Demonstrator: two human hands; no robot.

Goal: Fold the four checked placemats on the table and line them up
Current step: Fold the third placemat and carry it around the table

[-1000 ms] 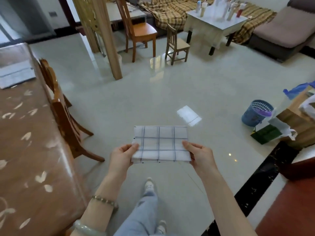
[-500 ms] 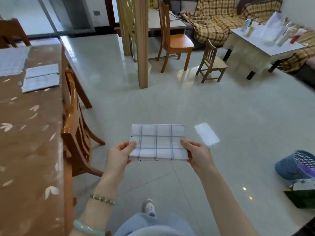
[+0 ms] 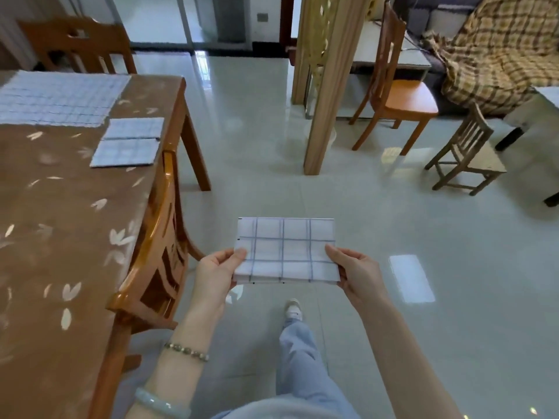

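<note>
Checked placemat [image 3: 286, 251], folded into a small rectangle with blue grid lines on white cloth, is held flat in the air above the tiled floor [image 3: 393, 222], in front of the person and to the right of the surface [image 3: 60, 207]. No brand, label or writing can be read on it or anywhere else in view. The left hand [image 3: 216, 272] pinches its left edge: the thumb lies on top near the lower left corner and the other fingers [image 3: 208, 263] curl underneath, closed on the cloth. The right hand [image 3: 358, 272] grips the right edge the same way, thumb on top, the rest below. A beaded bracelet [image 3: 186, 351] and a pale jade bangle [image 3: 161, 403] sit on the left forearm.

On the brown surface with its leaf pattern, two folded placemats [image 3: 128, 142] lie one just behind the other near the right edge, touching or nearly so. Behind them, further left, an unfolded checked placemat [image 3: 57, 98] is spread flat. A wooden chair [image 3: 157, 252] is tucked against the surface, between it and the held cloth.
</note>
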